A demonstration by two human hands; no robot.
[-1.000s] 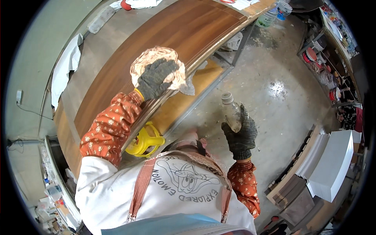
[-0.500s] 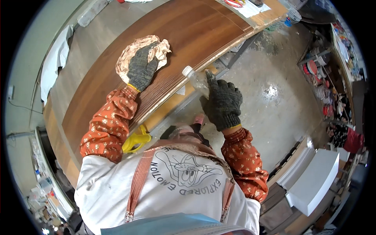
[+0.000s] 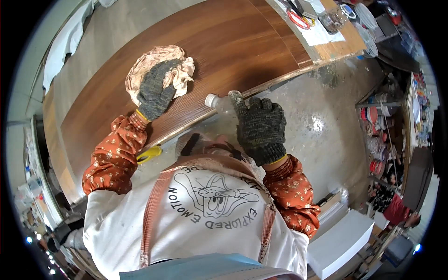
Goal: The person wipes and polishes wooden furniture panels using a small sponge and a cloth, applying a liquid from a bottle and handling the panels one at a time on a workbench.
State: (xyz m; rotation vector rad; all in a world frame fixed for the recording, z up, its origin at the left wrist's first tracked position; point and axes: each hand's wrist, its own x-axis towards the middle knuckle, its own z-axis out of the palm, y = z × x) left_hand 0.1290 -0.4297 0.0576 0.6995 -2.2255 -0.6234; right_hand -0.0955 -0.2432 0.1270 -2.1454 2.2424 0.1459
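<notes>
My left hand (image 3: 157, 91), in a dark grey knitted glove, is closed on a crumpled pinkish-beige cloth (image 3: 137, 70). The cloth rests on a dark brown wood-grain panel (image 3: 224, 51). In my right hand (image 3: 262, 130), gloved the same way, is a clear plastic bottle (image 3: 224, 103) with a white cap. It lies nearly level, its cap pointing left over the panel's near edge; the glove hides the bottle's lower part.
At the panel's far right are red-handled scissors (image 3: 297, 19) and a clear jar (image 3: 332, 21). A yellow object (image 3: 149, 154) shows below the near edge. White boards (image 3: 340, 242) stand at lower right, beside cluttered shelves (image 3: 385, 105).
The whole view has shifted, showing more of the panel's far right end. Both hands now appear farther left along the panel. The bottle has tipped closer to level.
</notes>
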